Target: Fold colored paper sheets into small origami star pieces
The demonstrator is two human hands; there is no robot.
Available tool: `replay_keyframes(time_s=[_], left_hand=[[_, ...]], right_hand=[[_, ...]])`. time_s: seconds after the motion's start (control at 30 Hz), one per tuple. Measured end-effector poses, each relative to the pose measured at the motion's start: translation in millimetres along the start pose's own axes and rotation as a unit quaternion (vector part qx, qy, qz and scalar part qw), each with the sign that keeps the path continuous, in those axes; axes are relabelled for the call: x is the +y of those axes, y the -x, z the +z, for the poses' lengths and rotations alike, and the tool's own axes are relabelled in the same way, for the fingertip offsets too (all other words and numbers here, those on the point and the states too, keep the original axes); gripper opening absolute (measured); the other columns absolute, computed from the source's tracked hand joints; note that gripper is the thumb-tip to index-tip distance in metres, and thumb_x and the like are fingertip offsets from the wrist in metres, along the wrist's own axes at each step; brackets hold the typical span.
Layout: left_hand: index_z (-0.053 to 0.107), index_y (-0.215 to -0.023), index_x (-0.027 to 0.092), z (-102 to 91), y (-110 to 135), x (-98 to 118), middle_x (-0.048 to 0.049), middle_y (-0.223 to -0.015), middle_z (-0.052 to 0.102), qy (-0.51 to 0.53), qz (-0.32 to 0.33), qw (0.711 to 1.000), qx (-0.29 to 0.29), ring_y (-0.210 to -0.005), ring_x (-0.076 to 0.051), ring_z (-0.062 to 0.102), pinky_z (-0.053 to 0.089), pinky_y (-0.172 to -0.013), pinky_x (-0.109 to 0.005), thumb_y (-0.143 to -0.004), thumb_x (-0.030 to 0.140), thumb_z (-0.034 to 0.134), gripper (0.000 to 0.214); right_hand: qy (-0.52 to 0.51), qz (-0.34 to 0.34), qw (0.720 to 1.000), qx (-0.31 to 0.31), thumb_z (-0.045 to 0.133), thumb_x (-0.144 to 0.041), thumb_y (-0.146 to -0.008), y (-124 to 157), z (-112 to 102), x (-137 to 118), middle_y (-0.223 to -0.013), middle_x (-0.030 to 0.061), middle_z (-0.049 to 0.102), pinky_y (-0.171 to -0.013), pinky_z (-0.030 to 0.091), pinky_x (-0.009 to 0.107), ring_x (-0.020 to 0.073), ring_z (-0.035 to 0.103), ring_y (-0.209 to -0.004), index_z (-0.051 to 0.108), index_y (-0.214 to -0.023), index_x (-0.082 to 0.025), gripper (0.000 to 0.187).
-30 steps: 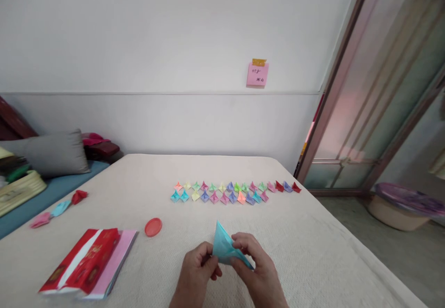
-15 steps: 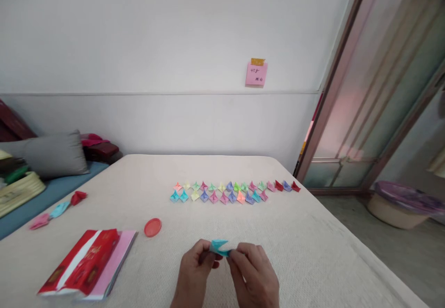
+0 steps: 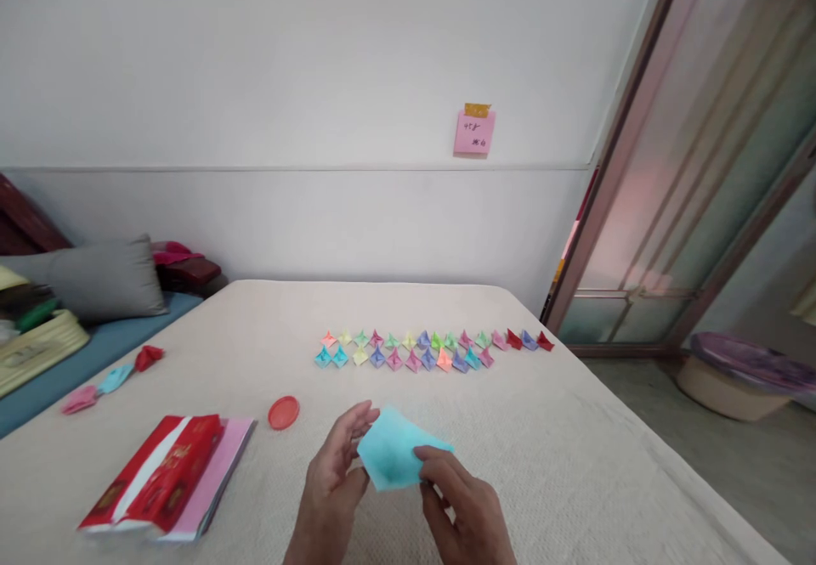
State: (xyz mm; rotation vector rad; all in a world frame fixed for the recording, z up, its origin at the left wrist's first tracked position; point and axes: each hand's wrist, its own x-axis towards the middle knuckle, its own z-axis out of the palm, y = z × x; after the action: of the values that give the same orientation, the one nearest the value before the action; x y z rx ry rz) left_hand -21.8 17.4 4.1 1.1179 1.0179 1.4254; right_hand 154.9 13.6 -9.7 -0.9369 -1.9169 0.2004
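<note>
A light-blue sheet of folding paper (image 3: 390,453), partly folded to a point at its right, is held above the cloth-covered table. My right hand (image 3: 460,497) pinches its right corner between thumb and fingers. At the paper's left edge is my left hand (image 3: 337,471), its fingers stretched out and the thumb apart from them; whether it touches the paper I cannot tell. Beyond my hands, small folded paper pieces (image 3: 413,360) in many colours stand in two rows.
To the left, a red-and-white packet (image 3: 156,471) lies on pink sheets (image 3: 213,480), with a round red lid (image 3: 284,412) nearby. Several crumpled papers (image 3: 116,378) lie near the left edge. A pink note (image 3: 474,132) is taped to the wall. A basin (image 3: 727,378) stands on the floor at right.
The small blue folded piece between both hands has been opened out into a larger shape. My left hand has let go of its pinch and spread, moving slightly left.
</note>
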Motion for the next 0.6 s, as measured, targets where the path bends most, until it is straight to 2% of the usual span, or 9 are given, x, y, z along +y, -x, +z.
replay_keyframes(time_s=[0.17,0.27,0.43,0.6], left_hand=[[0.044,-0.127,0.023,0.7,-2.0,-8.3,-0.0119,-0.12,0.058,0.025,-0.016,0.999,-0.025,-0.097,-0.025,0.061,0.05,-0.069,-0.028,-0.073,0.023,0.065,0.058],[0.041,-0.127,0.024,-0.7,-3.7,-9.9,-0.0093,-0.108,0.062,-0.001,-0.027,0.998,-0.056,-0.085,-0.021,0.063,0.048,-0.065,-0.026,-0.073,0.023,0.066,0.059],[0.054,-0.116,0.023,0.0,-1.3,-6.8,-0.0022,-0.087,0.067,-0.058,-0.017,0.992,-0.109,-0.077,-0.017,0.06,0.044,-0.065,-0.024,-0.075,0.014,0.062,0.043],[0.062,-0.105,0.021,3.1,2.0,-3.5,0.0,-0.073,0.065,-0.076,0.01,0.988,-0.132,-0.069,-0.016,0.057,0.043,-0.065,-0.026,-0.074,0.009,0.052,0.035]], right_hand=[[-0.005,-0.015,1.0,0.014,0.044,-0.005,-0.083,-1.1,-0.9,-0.9,-0.089,0.0065,0.068,-0.06,0.052,0.021,0.0146,0.066,-0.073,0.052,-0.085,-0.022,0.019],[-0.008,-0.011,1.0,0.021,0.044,-0.007,-0.085,0.3,1.9,1.1,-0.084,0.0053,0.065,-0.06,0.051,0.02,0.0136,0.064,-0.07,0.056,-0.088,-0.022,0.02],[0.007,0.027,0.999,0.039,0.041,-0.011,-0.088,6.9,7.8,6.7,-0.08,0.0036,0.061,-0.059,0.05,0.021,0.014,0.062,-0.067,0.057,-0.092,-0.023,0.02],[-0.011,0.114,0.992,0.044,0.046,-0.011,-0.082,8.5,5.2,3.0,-0.075,-0.0009,0.06,-0.057,0.05,0.021,0.013,0.061,-0.061,0.053,-0.094,-0.024,0.019]])
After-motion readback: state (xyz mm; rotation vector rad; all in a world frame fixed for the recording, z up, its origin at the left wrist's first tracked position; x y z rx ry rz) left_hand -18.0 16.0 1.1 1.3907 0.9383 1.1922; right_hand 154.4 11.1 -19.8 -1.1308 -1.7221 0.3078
